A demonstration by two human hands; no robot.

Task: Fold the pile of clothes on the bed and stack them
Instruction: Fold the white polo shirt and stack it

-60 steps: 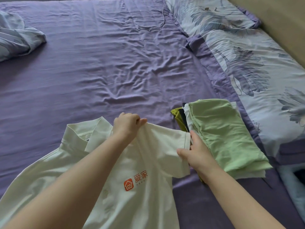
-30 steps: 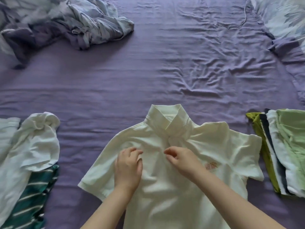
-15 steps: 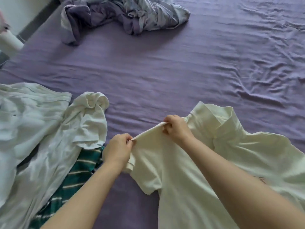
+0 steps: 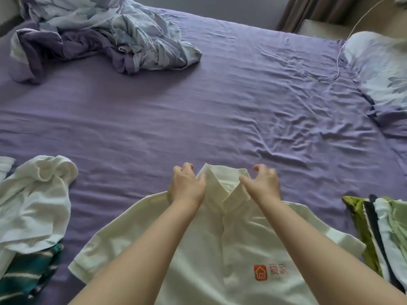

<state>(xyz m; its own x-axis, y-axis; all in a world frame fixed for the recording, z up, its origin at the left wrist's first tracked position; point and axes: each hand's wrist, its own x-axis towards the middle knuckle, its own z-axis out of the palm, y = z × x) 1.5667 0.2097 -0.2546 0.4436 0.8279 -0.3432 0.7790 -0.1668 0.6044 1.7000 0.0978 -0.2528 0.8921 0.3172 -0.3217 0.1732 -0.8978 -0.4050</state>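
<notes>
Left hand [image 4: 187,186] and right hand [image 4: 263,183] flank the polo shirt [image 4: 220,249] collar.

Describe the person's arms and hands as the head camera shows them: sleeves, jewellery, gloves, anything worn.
Both forearms are bare right down to the frame's bottom edge; no sleeve shows. The left hand and right hand wear no gloves, and no rings, watch or bracelet are visible. The right fingertips are slightly blurred.

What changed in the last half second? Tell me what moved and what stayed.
Both hands left the shirt's left shoulder seam and went to the collar: the left hand now pinches its left side, and the right hand hovers curled at its right side. The cream polo shirt still lies face up; the folded stack and unfolded pile look untouched.
</notes>
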